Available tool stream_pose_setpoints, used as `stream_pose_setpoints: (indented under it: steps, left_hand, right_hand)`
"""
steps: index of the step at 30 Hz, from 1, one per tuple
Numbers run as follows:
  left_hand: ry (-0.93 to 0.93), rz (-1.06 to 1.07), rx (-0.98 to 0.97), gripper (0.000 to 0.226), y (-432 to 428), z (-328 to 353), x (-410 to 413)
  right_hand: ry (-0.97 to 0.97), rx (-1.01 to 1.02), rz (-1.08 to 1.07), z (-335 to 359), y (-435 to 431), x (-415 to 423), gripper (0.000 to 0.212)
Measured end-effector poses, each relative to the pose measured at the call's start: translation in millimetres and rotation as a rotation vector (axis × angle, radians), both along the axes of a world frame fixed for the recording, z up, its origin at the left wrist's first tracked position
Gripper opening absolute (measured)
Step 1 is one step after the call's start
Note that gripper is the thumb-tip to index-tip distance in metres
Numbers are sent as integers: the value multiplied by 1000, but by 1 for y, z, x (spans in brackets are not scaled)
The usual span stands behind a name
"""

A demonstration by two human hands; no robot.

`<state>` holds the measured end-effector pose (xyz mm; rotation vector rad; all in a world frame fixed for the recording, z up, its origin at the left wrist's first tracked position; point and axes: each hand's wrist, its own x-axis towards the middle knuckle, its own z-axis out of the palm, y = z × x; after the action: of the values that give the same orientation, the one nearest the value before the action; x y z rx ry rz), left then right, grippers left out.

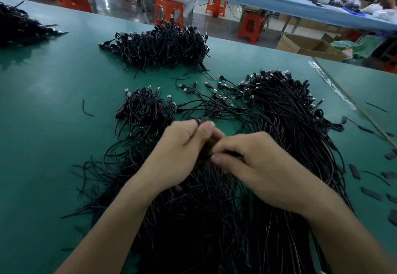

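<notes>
The left hand (pixel 182 151) curls around a thin black folded cable (pixel 200 120) to keep its loops together; the right hand (pixel 253 166) pinches it lower, probably for winding.

dim overhead light, hands blurred, edges warped, bg soft

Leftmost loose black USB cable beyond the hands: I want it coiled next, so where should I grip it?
Pinch the leftmost loose black USB cable by its moulded black housing behind the silver plug, from above, on its left. That end lies apart on the green table; its wire runs into the tangle.
</notes>
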<state>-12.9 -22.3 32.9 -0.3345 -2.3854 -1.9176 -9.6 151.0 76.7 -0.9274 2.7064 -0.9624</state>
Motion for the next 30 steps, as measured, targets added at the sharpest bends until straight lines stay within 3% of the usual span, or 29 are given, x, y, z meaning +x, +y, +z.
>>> stream_pose_setpoints:
  steps: [3,7,12,15,22,27,30]
  left_hand:
    - [-181,-186,19,50,3,7,6]
    - [-279,-258,62,61,1,9,10]
    - [-294,-534,320,57,-9,9,8]
    - [-337,-539,361,56,-11,7,6]
    - [-212,-211,152,58,-2,1,1]
    - [-418,-235,461,45,-1,4,3]
    - [-505,-334,554,55,1,6,5]
  right_hand:
    - [5,-103,33,5,7,-3,10]
    - [156,-299,-118,4,9,-7,11]
    - [-210,-546,3,-2,9,-11,24]
    - [-250,-503,13,-2,7,-12,17]
    - [71,-241,-97,-4,1,-10,15]
    - [196,-288,-112,-4,-16,-5,12]
    - [266,-310,-101,-4,-23,-7,11]
